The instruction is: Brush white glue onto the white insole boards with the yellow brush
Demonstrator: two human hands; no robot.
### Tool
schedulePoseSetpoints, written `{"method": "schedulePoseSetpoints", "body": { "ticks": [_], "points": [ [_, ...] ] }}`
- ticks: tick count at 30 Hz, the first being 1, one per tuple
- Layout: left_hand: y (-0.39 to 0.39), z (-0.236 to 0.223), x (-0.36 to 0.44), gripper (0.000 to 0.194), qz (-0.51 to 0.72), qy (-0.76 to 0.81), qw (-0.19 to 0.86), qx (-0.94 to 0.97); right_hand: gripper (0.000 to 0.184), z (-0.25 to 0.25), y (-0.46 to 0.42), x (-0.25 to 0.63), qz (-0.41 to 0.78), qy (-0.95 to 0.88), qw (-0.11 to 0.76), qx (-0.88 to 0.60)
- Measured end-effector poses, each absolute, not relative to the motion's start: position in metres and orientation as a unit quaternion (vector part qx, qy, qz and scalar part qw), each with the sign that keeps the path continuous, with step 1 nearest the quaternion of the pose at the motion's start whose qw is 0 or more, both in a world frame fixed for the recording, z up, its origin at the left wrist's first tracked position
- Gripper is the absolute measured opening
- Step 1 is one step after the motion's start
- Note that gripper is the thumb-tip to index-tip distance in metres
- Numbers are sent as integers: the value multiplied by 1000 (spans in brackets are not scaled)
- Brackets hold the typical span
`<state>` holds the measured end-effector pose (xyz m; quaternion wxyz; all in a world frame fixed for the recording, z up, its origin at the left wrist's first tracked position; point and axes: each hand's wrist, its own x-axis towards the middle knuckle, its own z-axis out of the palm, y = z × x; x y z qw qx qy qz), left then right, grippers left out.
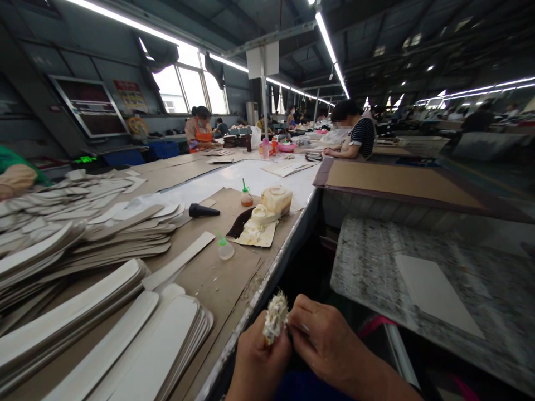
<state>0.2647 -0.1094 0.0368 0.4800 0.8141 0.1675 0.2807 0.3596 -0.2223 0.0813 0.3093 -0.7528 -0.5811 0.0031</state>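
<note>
My left hand (pixel 259 359) is closed around a brush (pixel 276 318). Its bristles point up and are caked with white paste, while the handle is hidden in my fist. Close beside the bristles, my right hand (pixel 328 342) is closed in a pinch. Whatever sits between those fingertips, if anything, is too small to make out. Both hands are in front of the table's near edge. On the table beyond them, a paste-smeared plastic container (pixel 276 200) lies on its side, white paste spilling from its mouth onto a sheet (pixel 267 236).
Stacks of long white strips (pixel 167 334) cover the table's left side. Two green-tipped squeeze bottles (pixel 225 249) and a black tapered tool (pixel 203 210) stand or lie nearby. At right is a mottled board (pixel 368 262) bearing a white strip (pixel 434 292). Other people work farther back.
</note>
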Motion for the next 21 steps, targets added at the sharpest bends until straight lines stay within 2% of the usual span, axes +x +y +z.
{"method": "schedulePoseSetpoints", "body": {
  "ticks": [8,15,18,21],
  "points": [
    [-123,30,276,24,337,311,525,717,20,77,-216,359,-6,-573,345,-743],
    [-109,33,273,18,255,316,560,722,21,57,-208,357,22,-530,393,-751],
    [-102,31,277,17,282,346,590,673,20,50,-199,357,54,-502,432,-747],
    [-92,28,281,24,296,347,673,583,21,50,-183,365,117,-444,500,-734]
  ]
}}
